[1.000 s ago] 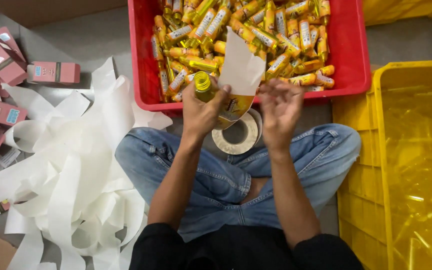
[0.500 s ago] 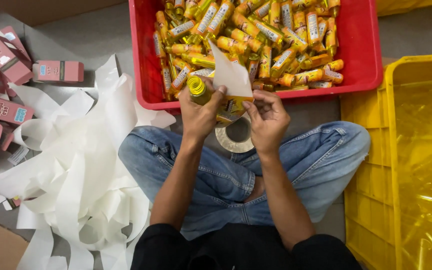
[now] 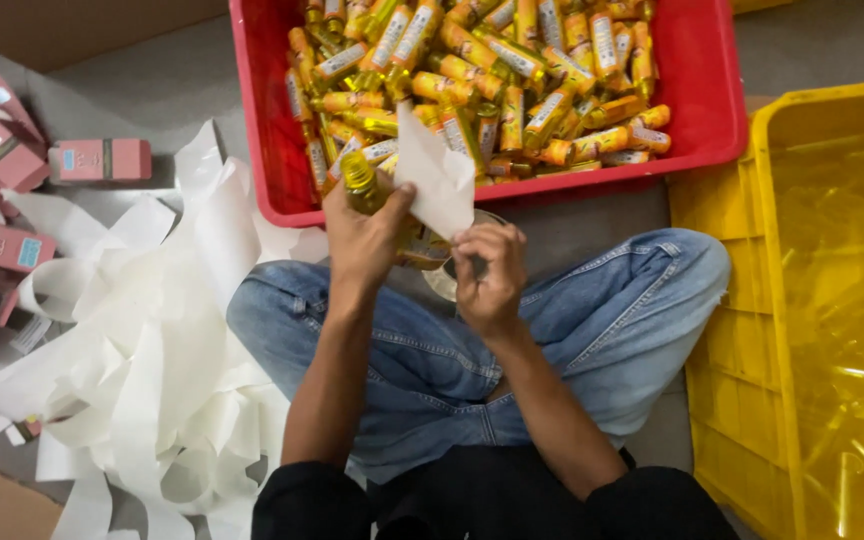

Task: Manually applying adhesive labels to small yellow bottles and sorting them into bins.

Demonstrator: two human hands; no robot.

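A small yellow bottle [image 3: 364, 190] with a glossy body and ribbed cap sits clenched in the left hand's [image 3: 364, 240] grip, held over the near rim of the red plastic crate [image 3: 712, 90]. A stiff white paper sheet [image 3: 434, 178] stands against it, its lower corner pinched in the right hand's [image 3: 487, 275] grip. The crate brims with like bottles [image 3: 512, 70]. Curled white paper strips [image 3: 152, 340] heap on the floor left of the denim knees; pink cartons [image 3: 102, 160] lie beyond. A translucent yellow crate [image 3: 752, 250] stands right.

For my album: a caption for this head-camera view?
Seated person's left hand holds a small yellow bottle, right hand a white paper sheet, beside a red crate.
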